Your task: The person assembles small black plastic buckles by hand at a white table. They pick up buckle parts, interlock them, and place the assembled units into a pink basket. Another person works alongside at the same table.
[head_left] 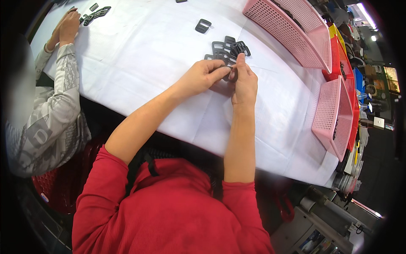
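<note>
Nearest the camera, the wearer's red shirt (pixel 182 211) fills the lower centre. Both bare forearms (pixel 239 144) reach over a white-covered desk (pixel 160 46). The left hand (pixel 198 78) and right hand (pixel 246 84) meet above it, with a small black buckle (pixel 230 77) between them, partly hidden. The left thumb and forefinger appear to pinch the buckle; the right thumb stands raised while the other right fingers curl inward beside it, and whether they grip it cannot be told. Just beyond the hands lies a cluster of similar buckles (pixel 239 48); a single slotted buckle (pixel 203 26) lies farther out, apart from the cluster. To the right stand a large pink basket (pixel 275 25) and a smaller pink basket (pixel 327 114), the latter with a red basket (pixel 354 122) beyond it. At upper left, a co-worker's hands (pixel 69 27) are near further black pieces (pixel 89 18).

Handling, by judgement: the buckle is probably light, stiff plastic, unlikely to break under finger pressure but perhaps slick along its smooth bars. The outer side bars should offer the surest hold, thumb on one face and forefinger on the other.
</note>
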{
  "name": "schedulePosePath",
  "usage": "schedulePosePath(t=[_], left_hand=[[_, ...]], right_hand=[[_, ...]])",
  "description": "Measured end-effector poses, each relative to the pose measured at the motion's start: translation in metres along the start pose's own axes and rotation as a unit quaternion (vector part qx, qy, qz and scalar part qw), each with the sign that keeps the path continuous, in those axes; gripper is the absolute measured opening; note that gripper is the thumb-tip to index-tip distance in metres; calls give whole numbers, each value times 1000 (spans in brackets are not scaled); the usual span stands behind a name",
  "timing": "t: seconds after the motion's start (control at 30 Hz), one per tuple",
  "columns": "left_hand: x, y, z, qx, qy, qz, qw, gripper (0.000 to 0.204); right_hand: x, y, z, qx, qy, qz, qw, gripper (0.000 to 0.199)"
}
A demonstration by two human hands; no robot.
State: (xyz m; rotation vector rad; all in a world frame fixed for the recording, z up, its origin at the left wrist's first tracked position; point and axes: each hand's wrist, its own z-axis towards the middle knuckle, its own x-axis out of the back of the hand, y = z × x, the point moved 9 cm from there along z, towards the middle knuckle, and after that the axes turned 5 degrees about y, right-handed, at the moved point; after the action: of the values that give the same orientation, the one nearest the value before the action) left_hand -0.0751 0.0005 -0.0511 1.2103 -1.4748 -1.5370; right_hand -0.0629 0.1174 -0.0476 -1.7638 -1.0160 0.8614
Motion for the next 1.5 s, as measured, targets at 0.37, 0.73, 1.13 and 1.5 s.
schedulePosePath(t=[0.37, 0.73, 1.13, 1.5], left_hand=[[9, 2, 2, -22, 40, -4, 999, 21], [21, 25, 1, -116, 105, 190, 969, 20], [70, 66, 69, -282, 236, 600, 711, 26], [-3, 12, 27, 111, -96, -78, 986, 21]], right_hand=[[-5, 1, -2, -8, -54, 35, 998, 26], [-1, 2, 6, -10, -36, 105, 994, 23], [23, -4, 26, -37, -60, 144, 987, 40], [18, -11, 28, -59, -129, 198, 970, 31]])
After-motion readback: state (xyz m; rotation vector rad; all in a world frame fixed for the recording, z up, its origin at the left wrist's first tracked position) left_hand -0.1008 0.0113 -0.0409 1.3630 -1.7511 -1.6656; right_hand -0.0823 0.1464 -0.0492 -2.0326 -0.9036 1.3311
